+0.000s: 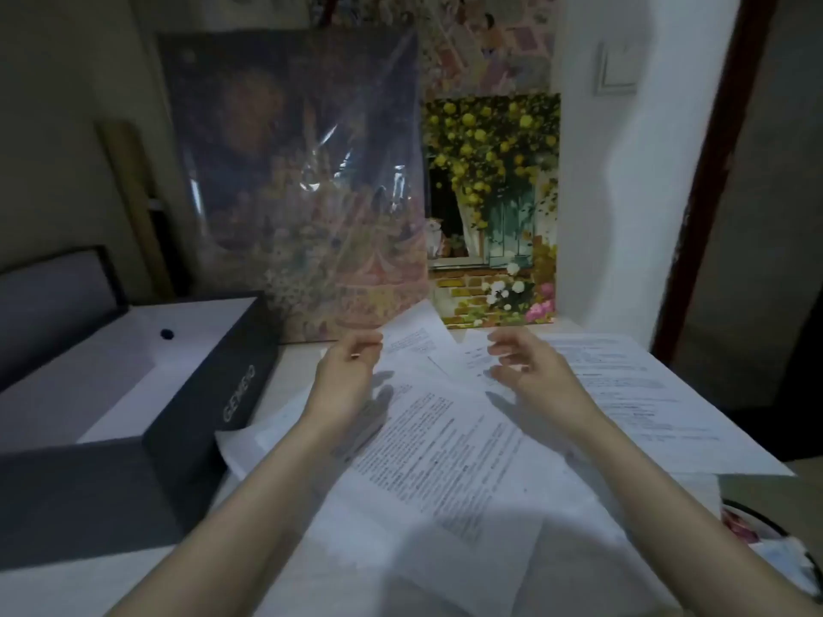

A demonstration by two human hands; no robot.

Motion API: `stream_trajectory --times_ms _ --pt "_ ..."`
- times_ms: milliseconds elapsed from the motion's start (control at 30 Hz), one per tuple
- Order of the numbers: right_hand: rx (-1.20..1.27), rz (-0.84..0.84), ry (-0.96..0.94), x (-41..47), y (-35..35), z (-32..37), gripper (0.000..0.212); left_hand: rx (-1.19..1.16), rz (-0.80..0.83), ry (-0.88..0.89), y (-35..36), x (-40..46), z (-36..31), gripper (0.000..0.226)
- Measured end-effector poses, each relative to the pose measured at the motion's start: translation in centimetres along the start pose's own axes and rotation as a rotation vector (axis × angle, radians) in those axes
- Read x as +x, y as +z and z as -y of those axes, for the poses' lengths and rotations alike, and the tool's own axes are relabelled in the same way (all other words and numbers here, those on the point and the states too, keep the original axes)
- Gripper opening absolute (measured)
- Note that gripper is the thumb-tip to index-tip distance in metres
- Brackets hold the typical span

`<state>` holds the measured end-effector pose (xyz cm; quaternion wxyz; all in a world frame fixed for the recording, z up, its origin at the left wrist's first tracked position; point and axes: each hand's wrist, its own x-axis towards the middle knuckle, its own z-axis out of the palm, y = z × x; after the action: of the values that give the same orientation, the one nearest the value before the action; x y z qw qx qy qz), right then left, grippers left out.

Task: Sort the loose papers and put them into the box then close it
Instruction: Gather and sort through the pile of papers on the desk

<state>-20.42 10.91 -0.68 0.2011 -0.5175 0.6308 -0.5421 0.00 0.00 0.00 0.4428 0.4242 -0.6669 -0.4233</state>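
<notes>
Dim room, white desk (289, 362) in front of me, seen from my head camera. Two paintings lean against the far wall: a large dark one wrapped in clear plastic (294, 180), and to its right a smaller picture of yellow flowers round a green door (492, 207).

On the left of the desk sits a dark grey rectangular cardboard box (209, 394), open, with a pale lining and nothing in it that I can see. Its lid (49, 296) appears to stand up at the far left.

Loose white printed sheets of paper (445, 447) lie fanned and overlapping across the middle and right of the desk, none yet in the box.

My left hand (352, 362) hovers just over the far sheets, fingers loosely curved; whether it pinches a sheet's edge I cannot tell. My right hand (521, 358) hangs above the papers, fingers relaxed and spread, holding nothing.

Risk, as I judge it: the right-hand sheets overhang the desk edge, so a careless sweep could push them off, and gathering crooked layers could crease corners.
</notes>
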Motion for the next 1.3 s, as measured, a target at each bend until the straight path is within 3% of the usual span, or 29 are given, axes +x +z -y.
stream_trajectory --times_ms 100,233,433,600,800,1067,1133,1233,1300 --pt "-0.099 0.176 0.167 -1.1 0.8 0.3 0.036 0.12 -0.04 -0.012 -1.9 -0.7 2.0 0.019" --pt "-0.741 0.291 0.262 -0.2 1.9 0.1 0.065 0.192 -0.06 -0.05 -3.2 -1.8 4.0 0.025" --pt "-0.901 0.375 0.281 1.4 3.1 1.7 0.066 0.21 -0.223 0.021 -5.1 -2.1 3.4 0.029" --pt "-0.786 0.286 0.187 1.2 3.3 0.6 0.041 0.295 -0.329 0.068 -6.6 -1.8 3.2 0.031" --pt "-0.726 0.106 0.027 0.4 3.6 -1.5 0.05 0.354 -0.313 0.13 -6.6 -1.7 3.4 0.033" --pt "-0.704 0.053 0.001 -0.2 4.0 -1.6 0.013 0.246 -0.298 0.036 -6.6 -1.8 3.4 0.028" --pt "-0.717 -0.052 -0.029 -0.4 4.0 -1.5 0.017 0.228 -0.309 0.043 -6.6 -1.8 3.4 0.028" --pt "-0.479 -0.276 -0.073 -0.7 3.6 -0.9 0.02 0.187 -0.349 0.079 -6.8 -1.7 3.1 0.035" --pt "-0.209 -0.356 -0.072 -1.1 3.7 -0.3 0.021 0.064 -0.317 0.031 -6.6 -1.7 3.0 0.053"
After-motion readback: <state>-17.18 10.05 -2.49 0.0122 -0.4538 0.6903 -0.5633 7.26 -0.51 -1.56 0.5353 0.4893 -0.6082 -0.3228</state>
